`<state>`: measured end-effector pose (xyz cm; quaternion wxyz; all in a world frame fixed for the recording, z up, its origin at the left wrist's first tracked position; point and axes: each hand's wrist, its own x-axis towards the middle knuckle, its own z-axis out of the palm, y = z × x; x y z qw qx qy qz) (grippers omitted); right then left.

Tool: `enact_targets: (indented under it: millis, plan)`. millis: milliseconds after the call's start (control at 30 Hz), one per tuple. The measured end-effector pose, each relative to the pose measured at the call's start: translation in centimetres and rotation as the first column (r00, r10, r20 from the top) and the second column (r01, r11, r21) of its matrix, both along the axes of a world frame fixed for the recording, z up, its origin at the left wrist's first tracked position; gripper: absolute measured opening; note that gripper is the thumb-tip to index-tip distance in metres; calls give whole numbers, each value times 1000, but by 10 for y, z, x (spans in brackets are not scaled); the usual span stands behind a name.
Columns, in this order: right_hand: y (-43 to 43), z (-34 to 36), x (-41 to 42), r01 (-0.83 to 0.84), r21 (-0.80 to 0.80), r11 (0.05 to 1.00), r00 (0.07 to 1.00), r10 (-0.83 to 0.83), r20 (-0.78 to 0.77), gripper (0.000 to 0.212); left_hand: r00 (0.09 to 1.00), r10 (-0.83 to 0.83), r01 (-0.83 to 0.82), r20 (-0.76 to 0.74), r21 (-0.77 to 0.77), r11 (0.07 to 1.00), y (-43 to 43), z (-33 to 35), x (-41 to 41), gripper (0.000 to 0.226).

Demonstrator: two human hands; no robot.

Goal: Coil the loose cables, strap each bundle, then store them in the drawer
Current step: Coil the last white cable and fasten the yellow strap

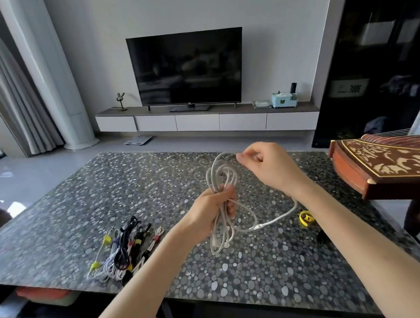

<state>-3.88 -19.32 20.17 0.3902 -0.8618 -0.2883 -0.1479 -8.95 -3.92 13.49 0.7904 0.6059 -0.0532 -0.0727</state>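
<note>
- White cable (218, 238): part-coiled into one long hank, held over the middle of the bench (61, 215). Its long axis runs near-upright, from the top loop down to the hanging lower loops.
- Left hand (214, 207): we record it clenched round the hank's waist, fingers wrapped over the strands.
- Right hand (270, 167): above and to the right of the left hand, fingertips pinching the top loop.
- Slack length: curves out to the right of the hank and passes beneath the right wrist, with a connector (257, 227) low down. We judge this is wound on next, and the right hand is nearer.
- Yellow strap (305, 218): lies on the bench just right of the slack, unused.
- Strapped bundles (122, 248): grouped on the bench to the left, well apart from the hank.
</note>
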Motion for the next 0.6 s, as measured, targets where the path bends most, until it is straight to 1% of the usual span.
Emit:
enact_targets:
  millis: [33,100,133,200,267,333,400,467,500,533,600]
  plan:
    - [-6,-4,3,-10,35,999,999,11,-53,19,999,19,-21,-31,-44,999,5,1,1,21]
    - [-18,-13,5,-34,143,989,984,59,-168,12,997,14,-25,-73,-158,987,14,1,1,21]
    - [-21,-17,4,-43,207,977,972,88,-216,10,997,-4,-11,-80,-185,983,17,2,0,21]
    - [-20,-26,-2,-33,288,957,961,110,-255,8,995,-48,33,-86,-163,986,16,2,-2,22]
    - [-10,-34,-10,4,289,957,973,62,-221,11,995,-60,46,-85,-161,986,8,0,-4,27]
    - [4,-41,-19,58,237,970,989,-23,-147,15,998,3,-12,-55,-161,987,-2,-2,-3,34]
    - [16,-45,-28,101,217,971,992,-81,-98,16,993,113,-110,27,-89,990,-10,-1,-1,42]
    - [25,-47,-37,117,213,970,992,-105,-68,14,972,205,-208,110,13,978,-14,2,1,51]
    - [29,-48,-41,113,195,974,993,-106,-43,14,960,251,-258,125,47,965,-15,4,2,57]
    - [33,-48,-46,105,165,981,994,-106,0,13,948,294,-303,118,65,951,-15,6,4,64]
    - [39,-49,-53,92,111,990,988,-104,110,15,934,349,-355,82,78,932,-14,9,7,64]
